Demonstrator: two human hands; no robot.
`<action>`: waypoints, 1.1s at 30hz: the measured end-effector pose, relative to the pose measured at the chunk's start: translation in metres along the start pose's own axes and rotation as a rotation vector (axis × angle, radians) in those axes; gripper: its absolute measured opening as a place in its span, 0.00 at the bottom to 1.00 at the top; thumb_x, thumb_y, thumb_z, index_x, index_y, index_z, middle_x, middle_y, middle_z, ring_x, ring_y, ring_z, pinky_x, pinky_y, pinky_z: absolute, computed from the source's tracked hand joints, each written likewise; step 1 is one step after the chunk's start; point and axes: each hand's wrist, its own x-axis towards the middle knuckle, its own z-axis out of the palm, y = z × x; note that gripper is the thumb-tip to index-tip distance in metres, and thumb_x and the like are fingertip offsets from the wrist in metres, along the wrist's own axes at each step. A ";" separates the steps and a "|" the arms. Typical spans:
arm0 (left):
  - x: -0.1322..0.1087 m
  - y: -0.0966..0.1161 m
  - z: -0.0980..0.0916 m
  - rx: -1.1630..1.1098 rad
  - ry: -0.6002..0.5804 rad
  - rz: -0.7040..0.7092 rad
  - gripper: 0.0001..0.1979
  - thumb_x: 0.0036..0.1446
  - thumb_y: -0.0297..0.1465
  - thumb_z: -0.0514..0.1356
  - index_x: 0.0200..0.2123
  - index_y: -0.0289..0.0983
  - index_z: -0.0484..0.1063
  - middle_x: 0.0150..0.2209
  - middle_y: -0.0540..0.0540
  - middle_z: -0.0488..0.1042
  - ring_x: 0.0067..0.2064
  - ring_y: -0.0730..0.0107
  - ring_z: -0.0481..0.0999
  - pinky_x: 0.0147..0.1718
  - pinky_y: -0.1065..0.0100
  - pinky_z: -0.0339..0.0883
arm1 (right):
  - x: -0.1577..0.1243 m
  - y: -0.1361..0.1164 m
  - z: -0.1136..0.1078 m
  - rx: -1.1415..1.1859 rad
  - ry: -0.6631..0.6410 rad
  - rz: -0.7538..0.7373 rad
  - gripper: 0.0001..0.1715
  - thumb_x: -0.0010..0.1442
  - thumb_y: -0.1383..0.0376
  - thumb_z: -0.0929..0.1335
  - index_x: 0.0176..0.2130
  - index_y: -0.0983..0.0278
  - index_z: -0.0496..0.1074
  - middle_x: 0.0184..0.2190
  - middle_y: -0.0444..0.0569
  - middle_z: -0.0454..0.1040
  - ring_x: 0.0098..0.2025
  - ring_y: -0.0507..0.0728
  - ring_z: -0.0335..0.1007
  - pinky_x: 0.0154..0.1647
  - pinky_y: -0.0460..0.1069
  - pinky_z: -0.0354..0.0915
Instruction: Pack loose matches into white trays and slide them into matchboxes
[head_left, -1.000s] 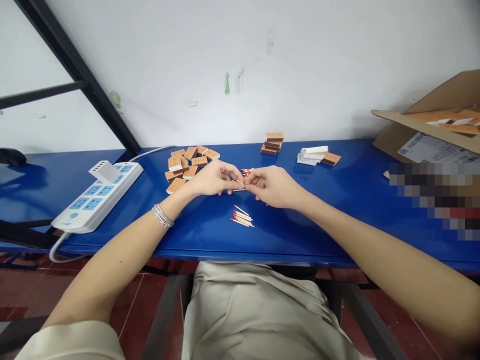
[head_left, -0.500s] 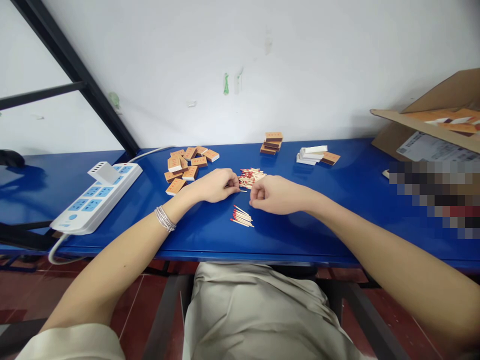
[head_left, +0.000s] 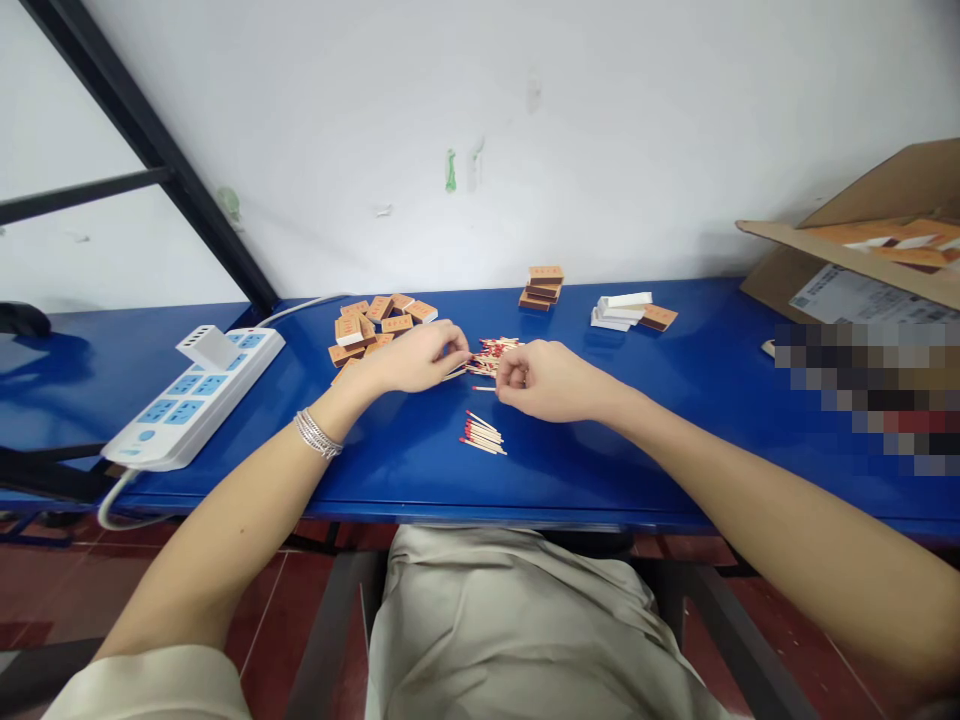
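Observation:
My left hand [head_left: 429,358] is at the left edge of a loose pile of red-headed matches [head_left: 495,352], its thumb and fingers closed together. A pale match stick [head_left: 454,374] shows under its fingertips; how many it holds is hidden. My right hand [head_left: 541,382] is at the pile's near right side, fingers curled in a pinch. From its fingertips a single match [head_left: 484,388] points left, red head outward. Closer to me, several matches [head_left: 484,435] lie side by side in a small row, heads to the left.
Orange matchboxes [head_left: 397,323] lie heaped at left, and a few more matchboxes [head_left: 541,288] are stacked by the wall. White inner trays [head_left: 621,312] sit beside another matchbox [head_left: 660,317]. A power strip [head_left: 199,400] lies far left; an open cardboard box [head_left: 787,275] stands at right.
My left hand has shifted left and slightly back. My right hand has moved a little up and left, and the match at its fingertips now shows in the gap between the hands.

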 end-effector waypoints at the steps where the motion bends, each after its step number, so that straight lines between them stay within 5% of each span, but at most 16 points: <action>1: 0.000 -0.005 -0.003 0.033 0.003 -0.044 0.12 0.62 0.35 0.54 0.38 0.34 0.73 0.34 0.44 0.74 0.31 0.70 0.71 0.34 0.67 0.64 | -0.001 -0.001 -0.001 0.017 -0.043 0.003 0.03 0.49 0.66 0.69 0.28 0.62 0.74 0.25 0.43 0.76 0.27 0.50 0.70 0.29 0.44 0.62; 6: -0.001 -0.019 -0.010 0.083 -0.057 -0.127 0.09 0.56 0.34 0.60 0.34 0.35 0.76 0.34 0.45 0.77 0.30 0.70 0.71 0.32 0.68 0.63 | -0.003 -0.004 -0.001 0.100 -0.290 -0.032 0.06 0.52 0.63 0.70 0.29 0.63 0.75 0.25 0.43 0.77 0.25 0.50 0.68 0.26 0.44 0.61; 14: 0.001 -0.010 0.001 0.033 -0.104 -0.066 0.09 0.54 0.34 0.61 0.33 0.35 0.77 0.33 0.45 0.78 0.33 0.68 0.74 0.33 0.67 0.65 | 0.001 0.001 0.001 -0.016 -0.130 -0.025 0.06 0.52 0.64 0.69 0.32 0.63 0.76 0.26 0.43 0.77 0.27 0.50 0.69 0.29 0.44 0.62; 24: 0.001 -0.008 0.005 0.097 -0.130 -0.062 0.09 0.56 0.30 0.57 0.37 0.33 0.75 0.36 0.43 0.76 0.34 0.67 0.74 0.35 0.68 0.66 | 0.001 0.001 0.003 0.011 -0.144 -0.036 0.06 0.52 0.65 0.68 0.31 0.63 0.76 0.25 0.43 0.76 0.25 0.49 0.67 0.27 0.44 0.61; 30: 0.000 -0.006 0.008 0.119 -0.161 -0.018 0.09 0.57 0.30 0.56 0.36 0.33 0.74 0.38 0.42 0.74 0.36 0.66 0.74 0.38 0.67 0.66 | 0.000 0.000 0.004 0.114 -0.327 -0.200 0.08 0.53 0.67 0.66 0.32 0.64 0.76 0.25 0.43 0.76 0.26 0.49 0.66 0.28 0.44 0.61; 33: 0.000 -0.006 0.008 0.111 -0.146 -0.009 0.10 0.60 0.32 0.55 0.37 0.33 0.72 0.38 0.42 0.73 0.35 0.67 0.73 0.38 0.67 0.66 | 0.000 0.001 0.003 0.100 -0.286 -0.192 0.08 0.54 0.66 0.66 0.33 0.64 0.76 0.24 0.42 0.74 0.25 0.49 0.65 0.28 0.45 0.60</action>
